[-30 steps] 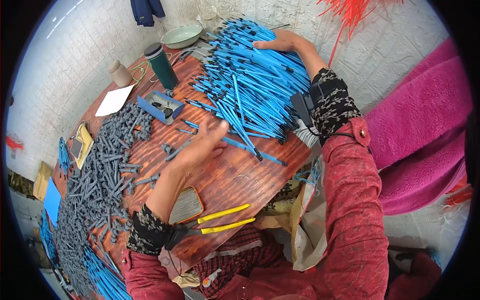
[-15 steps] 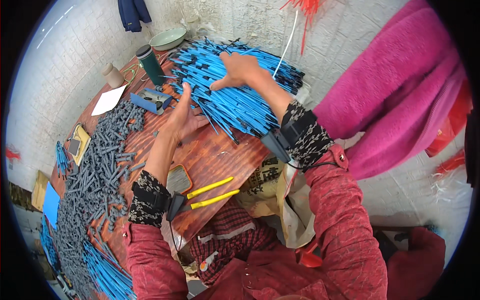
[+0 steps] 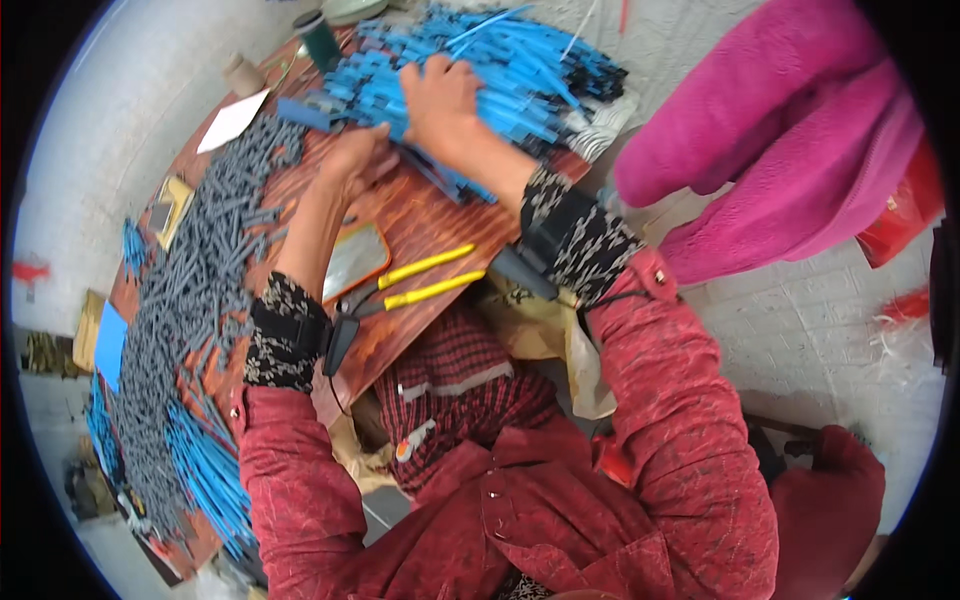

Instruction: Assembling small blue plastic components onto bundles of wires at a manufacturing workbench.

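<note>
On the far part of the wooden table lies a big heap of thin blue rods [image 3: 510, 95] with black ends. My right hand [image 3: 440, 105] rests on the heap's left part, its fingers apart and bent over the rods. Just left of it, my left hand [image 3: 355, 160] is at the heap's near left edge, thumb apart from the fingers; motion blurs it and no held thing shows. Nearer me lie pliers with yellow handles [image 3: 430, 265], jaws toward my left wrist. Beside them is an orange-rimmed rectangular tray [image 3: 358, 262].
Many grey plug-like pieces [image 3: 190, 260] spread down the table's left side, with more blue rods [image 3: 210, 470] at the near left. A blue box [image 3: 303, 113], a white paper [image 3: 232, 122] and a dark green bottle [image 3: 317, 42] stand farther back. Pink cloth [image 3: 760, 130] hangs at right.
The view has shifted, so the table sits higher in the picture. My right hand has moved left over the rods, closer to my left hand, whose fingers have turned inward.
</note>
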`<state>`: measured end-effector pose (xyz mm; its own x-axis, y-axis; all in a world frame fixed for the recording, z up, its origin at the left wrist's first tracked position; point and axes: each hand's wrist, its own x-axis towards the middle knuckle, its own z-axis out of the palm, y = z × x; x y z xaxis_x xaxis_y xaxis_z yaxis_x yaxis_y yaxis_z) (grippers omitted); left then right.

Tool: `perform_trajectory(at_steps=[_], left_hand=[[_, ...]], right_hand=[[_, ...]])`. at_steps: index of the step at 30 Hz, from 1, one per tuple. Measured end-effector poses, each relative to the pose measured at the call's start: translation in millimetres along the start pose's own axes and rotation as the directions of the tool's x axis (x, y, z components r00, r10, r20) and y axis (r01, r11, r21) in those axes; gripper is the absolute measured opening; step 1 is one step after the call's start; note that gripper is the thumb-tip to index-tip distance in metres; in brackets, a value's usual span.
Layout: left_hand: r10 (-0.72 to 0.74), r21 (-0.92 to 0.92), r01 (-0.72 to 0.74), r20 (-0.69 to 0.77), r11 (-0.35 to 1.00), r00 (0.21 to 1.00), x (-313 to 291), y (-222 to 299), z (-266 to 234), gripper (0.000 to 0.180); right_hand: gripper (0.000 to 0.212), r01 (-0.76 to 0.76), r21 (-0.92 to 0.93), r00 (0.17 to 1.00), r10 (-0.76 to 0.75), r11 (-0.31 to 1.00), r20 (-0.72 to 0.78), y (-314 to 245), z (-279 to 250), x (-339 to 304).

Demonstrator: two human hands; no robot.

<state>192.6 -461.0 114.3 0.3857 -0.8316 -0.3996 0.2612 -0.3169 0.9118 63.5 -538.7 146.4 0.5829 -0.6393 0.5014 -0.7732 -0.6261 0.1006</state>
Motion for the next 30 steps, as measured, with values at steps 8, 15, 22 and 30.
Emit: perform_trajectory(at_steps=[8,15,22,30], left_hand=[[0.152,-0.071,-0.146,0.086,0.987,0.985,-72,3,-8,0.041],[0.16,-0.006,-0.162,0.199,0.987,0.967,-114,-9,-28,0.059],[0.081,-0.168,-0.053,0.164,0.984,0.983,-110,-30,5,0.066],[0.146,0.03,-0.144,-0.06,0.989,0.987,-65,-46,44,0.025]], right_hand=[[0.09,0.013,-0.019,0.998,-0.011,1.0,0.068,15,-7,-1],[0.098,0.067,0.156,0.935,-0.117,0.985,0.335,58,-59,19],[0.081,0.048,0.23,0.942,-0.12,0.972,0.315,119,-78,-26],[0.055,0.122,0.153,0.993,-0.119,0.981,-0.028,117,-35,-90]])
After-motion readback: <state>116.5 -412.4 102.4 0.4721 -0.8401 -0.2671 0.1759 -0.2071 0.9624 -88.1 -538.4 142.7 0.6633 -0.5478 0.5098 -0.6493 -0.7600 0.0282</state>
